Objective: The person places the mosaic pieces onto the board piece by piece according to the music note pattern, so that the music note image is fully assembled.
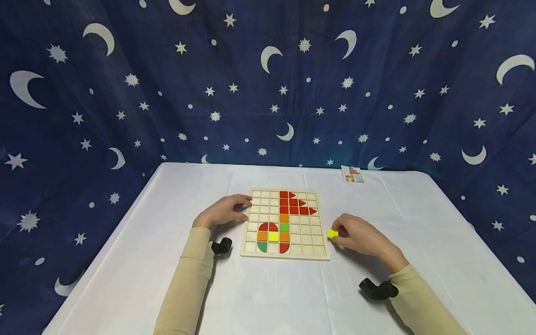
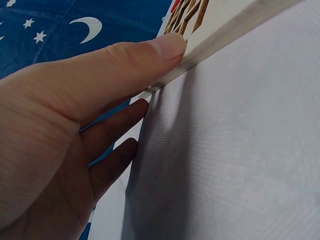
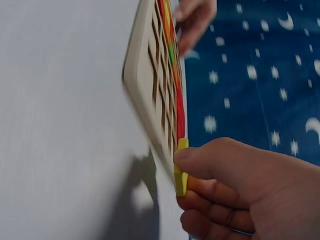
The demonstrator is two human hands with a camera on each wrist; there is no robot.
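A wooden grid board (image 1: 307,236) lies on the table with red, orange, green and yellow pieces set in its cells. Red squares and pointed red pieces (image 1: 294,203) fill part of its top; a yellow square (image 1: 273,237) sits lower down among orange and rounded pieces. My left hand (image 1: 224,210) rests at the board's left edge, its thumb touching the rim (image 2: 210,50) and its fingers fairly straight. Just off the board's right edge, my right hand (image 1: 363,234) pinches a small yellow piece (image 3: 182,170) between thumb and fingers. Its full outline is partly hidden by the fingertips.
A small card (image 1: 352,174) printed with a coloured grid pattern lies near the table's back edge. White cloth (image 1: 272,298) covers the table. Behind stands a dark blue curtain (image 1: 243,65) with moons and stars. Black wrist mounts (image 1: 378,289) stick out by both forearms.
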